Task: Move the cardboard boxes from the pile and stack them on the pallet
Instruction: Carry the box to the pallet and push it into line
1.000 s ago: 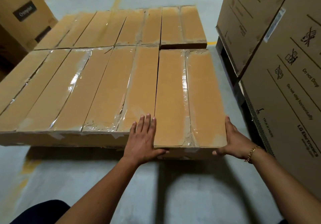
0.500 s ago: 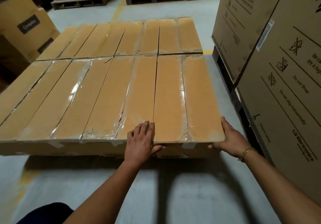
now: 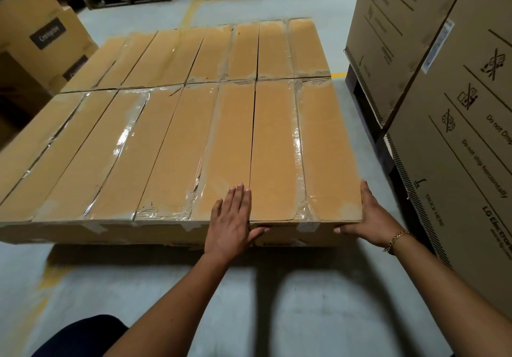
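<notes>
The rightmost box point(image 3: 277, 149) of the near row lies in the flat layer of boxes point(image 3: 138, 149) at frame centre. Its long axis runs from the lower part of the picture up and away, so both hands meet its near short end. The left hand point(image 3: 230, 218) lies flat on top at the dark seam between this box and its neighbour, fingers point(image 3: 239, 198) straight and close together, thumb dropped over the front face. The right hand point(image 3: 371, 215) cups the near right corner, fingers straight along the right side wall and thumb along the front face; neither hand curls round anything. The hands look equally near, one at each near corner, so a push would likely travel along the long axis toward the far row. The pallet beneath is hidden. The near row counts four boxes, the leftmost cut by the frame edge; the far row seems four too, its seams less sure. Two tall printed cartons point(image 3: 457, 135) stand at right, and labelled cartons point(image 3: 47, 35) sit upper left
</notes>
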Tool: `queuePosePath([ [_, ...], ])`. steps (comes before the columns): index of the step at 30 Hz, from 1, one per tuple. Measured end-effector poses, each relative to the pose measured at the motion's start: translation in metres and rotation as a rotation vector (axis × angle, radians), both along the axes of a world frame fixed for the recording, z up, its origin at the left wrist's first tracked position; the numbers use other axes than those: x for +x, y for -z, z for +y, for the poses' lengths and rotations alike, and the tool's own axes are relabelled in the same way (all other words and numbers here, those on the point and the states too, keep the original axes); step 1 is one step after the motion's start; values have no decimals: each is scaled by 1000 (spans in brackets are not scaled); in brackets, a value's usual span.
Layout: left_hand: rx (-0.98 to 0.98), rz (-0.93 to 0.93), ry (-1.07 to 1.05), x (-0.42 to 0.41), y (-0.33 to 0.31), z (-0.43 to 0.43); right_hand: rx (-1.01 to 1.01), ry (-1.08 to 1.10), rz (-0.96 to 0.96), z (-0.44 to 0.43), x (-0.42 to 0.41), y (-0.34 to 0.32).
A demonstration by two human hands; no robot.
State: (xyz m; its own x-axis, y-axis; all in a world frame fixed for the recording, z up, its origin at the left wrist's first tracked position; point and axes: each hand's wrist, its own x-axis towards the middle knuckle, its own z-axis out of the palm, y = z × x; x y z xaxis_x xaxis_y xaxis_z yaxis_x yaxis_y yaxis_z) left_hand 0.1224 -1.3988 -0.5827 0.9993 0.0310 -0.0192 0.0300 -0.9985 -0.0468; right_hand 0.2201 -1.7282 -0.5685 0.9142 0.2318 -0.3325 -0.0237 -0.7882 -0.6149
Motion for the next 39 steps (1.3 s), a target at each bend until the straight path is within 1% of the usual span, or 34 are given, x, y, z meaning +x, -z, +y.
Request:
queuePosePath([
  [8,-7,-39,-12,0,1,-1,17,13,-11,3,2,5],
  [19,-3,-7,-10,0,2,-1,3,29,12,1,3,4],
  [23,-43,56,-5,-2,1,-2,-50,65,-1,6,-3,1],
  [26,-106,210,17,0,-13,1,-156,50,52,11,-8,-10],
  [28,-148,305,35,0,-34,7,-257,-4,77,13,-4,-29],
  [29,-162,316,26,-1,-48,11,-313,-43,71,16,-2,-44],
  [31,-187,279,-12,-4,-86,19,-390,-104,39,28,2,-86],
  [35,-207,239,-42,-10,-186,35,-371,-173,-5,56,-1,-185],
  [39,-280,280,-104,-27,-298,53,-350,-252,-27,87,-11,-282],
])
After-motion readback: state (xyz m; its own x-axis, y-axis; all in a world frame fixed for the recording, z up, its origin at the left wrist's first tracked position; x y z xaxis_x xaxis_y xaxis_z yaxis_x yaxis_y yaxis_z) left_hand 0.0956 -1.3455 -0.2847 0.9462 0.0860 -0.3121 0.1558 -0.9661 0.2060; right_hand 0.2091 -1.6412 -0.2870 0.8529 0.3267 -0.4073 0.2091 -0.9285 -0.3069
